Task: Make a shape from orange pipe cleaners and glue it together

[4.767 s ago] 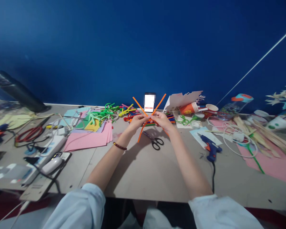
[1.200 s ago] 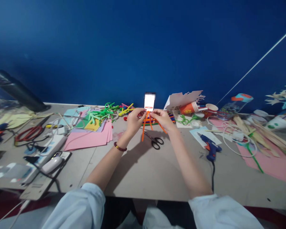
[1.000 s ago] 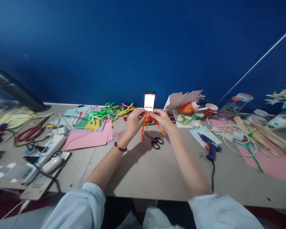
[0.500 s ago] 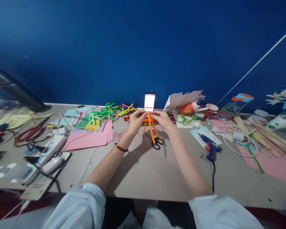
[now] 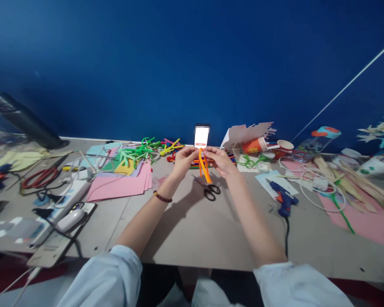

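Observation:
Orange pipe cleaners (image 5: 204, 167) are bent into narrow loops that hang down between my hands, their upper part pinched at the fingertips. My left hand (image 5: 184, 162) grips them from the left, and my right hand (image 5: 219, 162) holds them from the right. Both hands are raised above the tabletop. Directly below them lie black-handled scissors (image 5: 208, 191), which neither hand touches. A red bead bracelet (image 5: 163, 197) circles my left wrist.
A phone (image 5: 201, 137) stands upright behind my hands. Green and yellow pipe cleaner figures (image 5: 137, 150) lie on pink paper sheets (image 5: 118, 187) to the left. A blue glue gun (image 5: 283, 202) lies right, with a power strip (image 5: 64, 200) at left.
The long crossed orange stems have been bent downward into hanging loops, which are now shorter and no longer reach the scissors. My hands have moved closer together around them.

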`<state>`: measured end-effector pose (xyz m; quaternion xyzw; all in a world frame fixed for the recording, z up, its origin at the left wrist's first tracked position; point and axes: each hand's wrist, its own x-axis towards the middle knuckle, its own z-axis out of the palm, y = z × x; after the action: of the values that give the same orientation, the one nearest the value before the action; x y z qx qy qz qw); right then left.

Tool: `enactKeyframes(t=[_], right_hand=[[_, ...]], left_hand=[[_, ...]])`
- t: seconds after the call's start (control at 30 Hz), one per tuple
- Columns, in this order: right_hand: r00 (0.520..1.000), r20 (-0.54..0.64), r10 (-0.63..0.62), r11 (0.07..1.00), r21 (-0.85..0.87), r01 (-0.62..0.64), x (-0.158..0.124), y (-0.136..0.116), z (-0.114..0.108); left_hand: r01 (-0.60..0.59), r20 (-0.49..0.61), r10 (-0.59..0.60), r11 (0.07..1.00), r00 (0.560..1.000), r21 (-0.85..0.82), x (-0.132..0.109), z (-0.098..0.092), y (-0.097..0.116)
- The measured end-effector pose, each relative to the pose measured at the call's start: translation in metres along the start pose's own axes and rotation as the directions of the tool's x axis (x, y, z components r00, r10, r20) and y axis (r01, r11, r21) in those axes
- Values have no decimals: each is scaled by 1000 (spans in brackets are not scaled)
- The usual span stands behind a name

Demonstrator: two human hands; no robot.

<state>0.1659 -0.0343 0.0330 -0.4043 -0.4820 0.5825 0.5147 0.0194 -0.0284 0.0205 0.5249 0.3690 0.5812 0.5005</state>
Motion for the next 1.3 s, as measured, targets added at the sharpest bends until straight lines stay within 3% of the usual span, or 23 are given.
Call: enactKeyframes(t=[0.13,0.27,0.43,0.6,0.8,0.93,1.07,1.17,1.23,1.3], right_hand=[[999,-32,5,1000,-22,-6,1,1,1],[998,-57,23,999,-38,-25,1,1,3],[997,-48,54,997,-47,-56,-1,-2,3],[997,-16,72,997,-41,-72,-3,-4,3],[998,-2,68,997,-36,-68,-4,-6,2],[998,32,51,999,4,-51,-3,-6,-1],[999,39,4,997,80,-7,-2,-3,-6],[991,33,-126,992,-16,126,-4,-4,-4],[965,45,-257,960,-106,260,-7,-7,-1],[930,73,-361,910,-191,369,-10,-10,2]], left_hand=[[-57,-21,58,998,998,36,3,-1,-6],[-222,1,225,961,974,167,4,-4,-8],[-455,125,453,756,883,470,-2,-9,0],[-564,217,562,569,798,598,-4,-11,2],[-587,286,558,488,779,646,-3,-11,-2],[-574,256,540,575,802,583,-1,-9,-1],[-409,130,391,820,911,401,0,-4,2],[-166,64,158,973,985,161,1,-2,6],[-50,57,47,998,997,45,1,-2,9],[-12,59,12,1000,998,-5,1,-3,12]])
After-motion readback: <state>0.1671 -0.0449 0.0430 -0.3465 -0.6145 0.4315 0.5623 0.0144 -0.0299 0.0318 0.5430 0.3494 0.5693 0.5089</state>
